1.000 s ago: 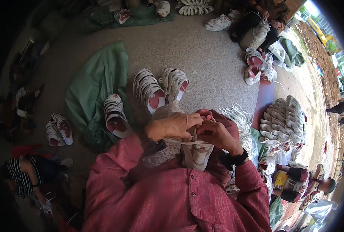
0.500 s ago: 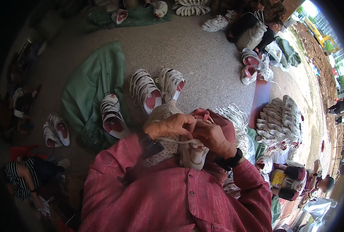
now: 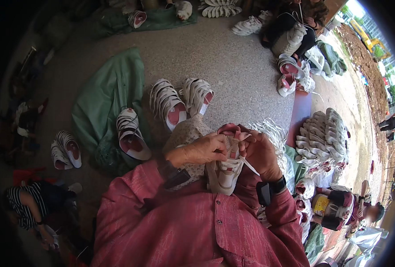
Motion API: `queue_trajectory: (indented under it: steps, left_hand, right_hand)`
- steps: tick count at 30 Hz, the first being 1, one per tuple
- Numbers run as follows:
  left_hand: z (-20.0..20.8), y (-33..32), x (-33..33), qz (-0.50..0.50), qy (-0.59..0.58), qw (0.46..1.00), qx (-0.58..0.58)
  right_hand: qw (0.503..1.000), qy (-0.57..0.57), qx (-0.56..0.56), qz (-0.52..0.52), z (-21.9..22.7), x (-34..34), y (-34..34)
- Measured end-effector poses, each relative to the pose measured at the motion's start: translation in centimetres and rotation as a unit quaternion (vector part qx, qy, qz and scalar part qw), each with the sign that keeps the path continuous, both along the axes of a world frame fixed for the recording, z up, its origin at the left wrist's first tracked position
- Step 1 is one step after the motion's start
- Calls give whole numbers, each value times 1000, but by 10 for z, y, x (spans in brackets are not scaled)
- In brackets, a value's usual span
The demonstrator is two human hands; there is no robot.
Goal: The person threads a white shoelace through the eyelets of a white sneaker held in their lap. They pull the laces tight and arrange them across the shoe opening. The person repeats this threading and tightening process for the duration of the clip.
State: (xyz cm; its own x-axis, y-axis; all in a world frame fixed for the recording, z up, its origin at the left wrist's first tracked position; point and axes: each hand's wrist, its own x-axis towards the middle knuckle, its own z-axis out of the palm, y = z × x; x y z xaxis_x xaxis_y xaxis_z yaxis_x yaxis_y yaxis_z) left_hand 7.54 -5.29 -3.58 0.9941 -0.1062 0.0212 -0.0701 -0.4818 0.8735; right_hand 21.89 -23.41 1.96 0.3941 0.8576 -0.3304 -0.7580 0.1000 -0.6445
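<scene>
A white and beige sneaker (image 3: 226, 180) with a pink lining rests in my lap, its toe toward me. My left hand (image 3: 199, 150) is closed at the sneaker's left side, fingertips gripping the upper by the lace holes. On the other side my right hand (image 3: 263, 153) is closed, thumb and fingers pinched beside the pink tongue (image 3: 241, 134). A white shoelace (image 3: 250, 166) runs from the front of the sneaker up into the right hand. Exactly where its end lies between those fingers is hidden.
Beyond my knees stand two strappy-looking white shoes (image 3: 168, 104). A green sheet (image 3: 110, 98) carries another shoe (image 3: 130, 135). White laces (image 3: 273, 138) lie in a bundle at right, near stacked shoes (image 3: 322, 135). Other people sit around, one at top right (image 3: 302, 26).
My hands have moved apart. The right hand has shifted right and turned, drawing the lace toward the right. My left hand now sits lower against the sneaker, and more of the sneaker shows.
</scene>
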Motion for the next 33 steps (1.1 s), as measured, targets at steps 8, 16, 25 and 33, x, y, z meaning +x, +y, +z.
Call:
queue_trajectory:
  steps: [8,16,25,33]
  left_hand:
    - [10,25,6,-128,122,980,-96]
    - [13,24,10,-138,108,982,-75]
    - [27,12,17,-39,184,976,-110]
    - [100,-54,26,-229,-50,969,-82]
  right_hand:
    - [926,286,125,-212,-53,143,-100]
    - [817,262,230,-460,-15,273,-291]
    - [874,205,280,-340,53,201,-276]
    - [697,-197,689,25,189,42,-190]
